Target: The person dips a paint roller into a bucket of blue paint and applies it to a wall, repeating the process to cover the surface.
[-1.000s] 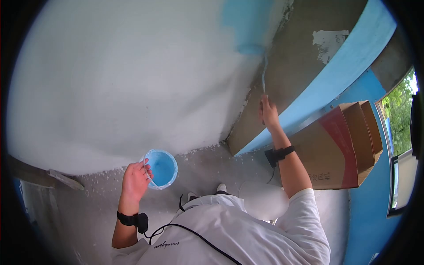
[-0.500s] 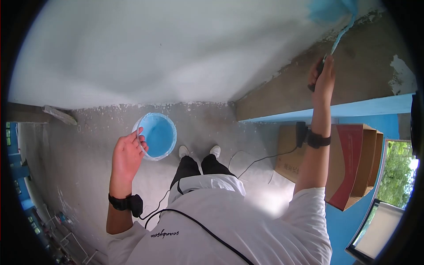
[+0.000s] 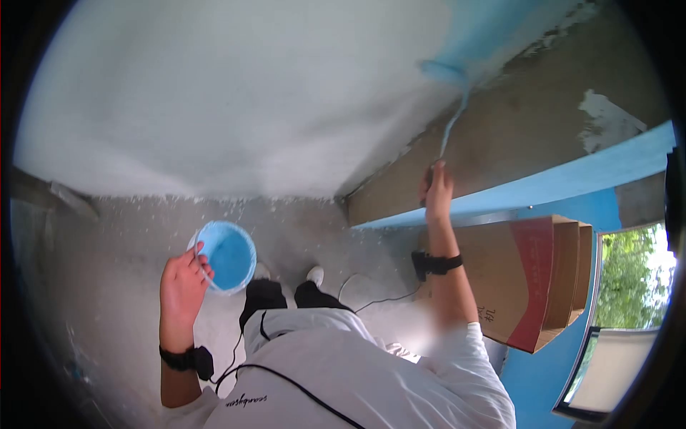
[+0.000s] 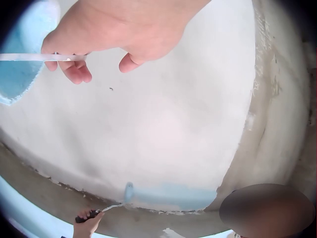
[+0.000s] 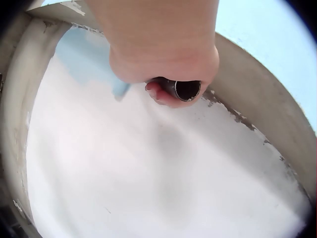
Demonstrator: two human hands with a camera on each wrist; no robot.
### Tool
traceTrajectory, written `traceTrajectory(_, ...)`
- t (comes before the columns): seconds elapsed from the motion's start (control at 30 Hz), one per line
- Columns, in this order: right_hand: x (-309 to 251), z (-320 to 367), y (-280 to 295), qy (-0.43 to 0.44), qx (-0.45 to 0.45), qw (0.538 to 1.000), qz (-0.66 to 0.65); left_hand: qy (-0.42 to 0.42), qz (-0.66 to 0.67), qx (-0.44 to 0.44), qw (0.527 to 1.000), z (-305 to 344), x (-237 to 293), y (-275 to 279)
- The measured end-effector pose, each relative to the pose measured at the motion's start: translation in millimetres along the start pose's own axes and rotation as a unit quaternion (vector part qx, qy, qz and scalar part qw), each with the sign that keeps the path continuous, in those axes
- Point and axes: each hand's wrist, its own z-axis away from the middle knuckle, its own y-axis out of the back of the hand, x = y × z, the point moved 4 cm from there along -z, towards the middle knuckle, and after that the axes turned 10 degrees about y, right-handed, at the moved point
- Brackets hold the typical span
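My right hand (image 3: 436, 191) grips the dark handle of a paint roller (image 3: 444, 71), arm raised. Its blue sleeve lies against the white wall (image 3: 236, 93) at the lower edge of a blue painted patch (image 3: 486, 28). In the right wrist view my right hand (image 5: 166, 54) is curled round the tube-like handle end (image 5: 185, 89). My left hand (image 3: 182, 282) holds a bucket of blue paint (image 3: 227, 256) by its thin white bail. The left wrist view shows my left hand's fingers (image 4: 74, 62) hooked round the bail (image 4: 29, 57), with the roller (image 4: 128, 192) far off on the wall.
A bare grey wall (image 3: 543, 121) with a blue band (image 3: 572, 182) meets the white wall at a corner. Tall cardboard boxes (image 3: 543, 279) stand at my right, near a window (image 3: 629, 272). The concrete floor (image 3: 114, 257) is speckled with white paint. A plank (image 3: 64, 199) lies at the wall's foot, left.
My right hand has come down from its high reach and the roller has rolled down the wall's blue patch. The bucket stays hanging from my left hand. The view has shifted.
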Motion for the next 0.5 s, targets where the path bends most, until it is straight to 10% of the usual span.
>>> traceTrajectory(0.5,-190,-43,0,0.072,0.009,0.993,-0.095,0.02,-0.118,-0.087,0.989,-16,55,-79)
